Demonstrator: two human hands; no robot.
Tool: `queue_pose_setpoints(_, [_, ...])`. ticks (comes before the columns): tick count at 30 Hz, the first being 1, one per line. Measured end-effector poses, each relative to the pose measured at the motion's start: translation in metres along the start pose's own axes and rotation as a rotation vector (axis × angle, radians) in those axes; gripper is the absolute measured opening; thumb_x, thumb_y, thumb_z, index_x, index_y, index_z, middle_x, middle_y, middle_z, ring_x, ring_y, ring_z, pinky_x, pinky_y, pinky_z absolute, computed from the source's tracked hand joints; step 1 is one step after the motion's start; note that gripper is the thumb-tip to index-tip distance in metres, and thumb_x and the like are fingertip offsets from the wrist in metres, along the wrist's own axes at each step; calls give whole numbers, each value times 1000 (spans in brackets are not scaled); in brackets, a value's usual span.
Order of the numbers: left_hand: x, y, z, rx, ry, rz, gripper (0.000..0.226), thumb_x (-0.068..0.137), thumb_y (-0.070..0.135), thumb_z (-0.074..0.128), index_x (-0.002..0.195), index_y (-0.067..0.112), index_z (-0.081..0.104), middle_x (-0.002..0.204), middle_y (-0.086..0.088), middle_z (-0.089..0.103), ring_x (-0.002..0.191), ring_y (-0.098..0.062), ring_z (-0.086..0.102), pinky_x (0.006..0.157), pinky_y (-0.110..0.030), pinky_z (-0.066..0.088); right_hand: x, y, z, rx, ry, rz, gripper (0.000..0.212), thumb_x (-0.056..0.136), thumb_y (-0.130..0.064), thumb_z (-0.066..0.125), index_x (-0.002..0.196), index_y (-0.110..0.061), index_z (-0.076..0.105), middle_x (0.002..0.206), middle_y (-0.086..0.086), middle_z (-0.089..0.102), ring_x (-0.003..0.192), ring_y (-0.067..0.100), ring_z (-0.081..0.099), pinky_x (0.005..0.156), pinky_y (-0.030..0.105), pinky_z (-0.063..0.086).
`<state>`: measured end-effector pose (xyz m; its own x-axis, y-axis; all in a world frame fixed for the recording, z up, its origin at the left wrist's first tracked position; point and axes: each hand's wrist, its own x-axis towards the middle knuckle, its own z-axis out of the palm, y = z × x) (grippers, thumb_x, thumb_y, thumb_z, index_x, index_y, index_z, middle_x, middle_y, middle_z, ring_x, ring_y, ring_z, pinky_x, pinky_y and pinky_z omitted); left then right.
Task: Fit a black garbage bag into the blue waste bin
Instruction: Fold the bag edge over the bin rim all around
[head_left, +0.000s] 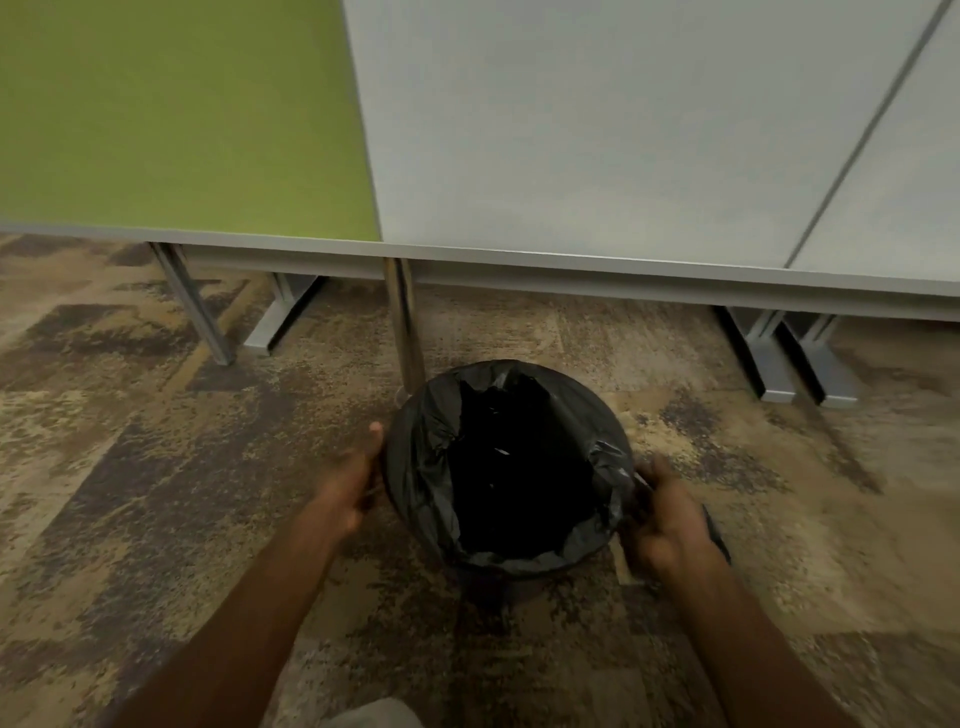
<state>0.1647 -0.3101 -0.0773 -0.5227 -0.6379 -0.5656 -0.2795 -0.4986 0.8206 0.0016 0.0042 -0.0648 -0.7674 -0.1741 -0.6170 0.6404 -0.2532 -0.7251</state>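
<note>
The left hand (349, 480) presses against the left side of the bin, thumb up by the rim and fingers curled around the bag-covered wall. The right hand (670, 525) is at the bin's right side, fingers closed on a fold of black plastic that trails off the rim; motion blur hides how tightly it pinches. Both forearms reach in from the bottom of the view.

The floor is a carpet (156, 467) mottled in brown, tan and grey patches. Behind the bin runs a low grey desk (571, 260) edge carried on metal legs, 1 chrome leg (408, 322) standing just behind the bin. Above it rise 2 partition panels, a green panel (171, 114) on the left and a pale grey panel (597, 119) on the right.

The waste bin (511, 584) stands upright on the carpet between the hands, its wall almost wholly hidden. The black garbage bag (431, 467) lines it, folded out over the round rim, crinkled and glossy, with a dark hollow inside.
</note>
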Motion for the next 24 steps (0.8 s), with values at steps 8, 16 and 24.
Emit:
queue_pose_setpoints(8, [21,8,3,123,107,139,26,100,28,70,117,9,70,104,-12,71,78,-17,62,50,-23,54,11,-29,9,-324,96,-208,6,90,-15,80,92,-10,80,96,12,82,95,36,76,81,48,60])
queue_pose_setpoints(16, [43,-22,-2,231,163,90,13,94,9,67,82,14,71,99,-25,75,80,-25,64,72,-38,55,28,-29,3,-212,74,-76,18,99,-14,69,116,-11,73,97,3,79,73,17,67,59,28,45])
queue_pose_setpoints(24, [39,-50,-10,200,44,91,32,99,8,65,73,18,80,92,-23,75,83,-28,62,77,-42,50,34,-14,-13,-274,98,-31,16,100,-5,64,111,2,73,97,12,76,72,22,57,57,33,40])
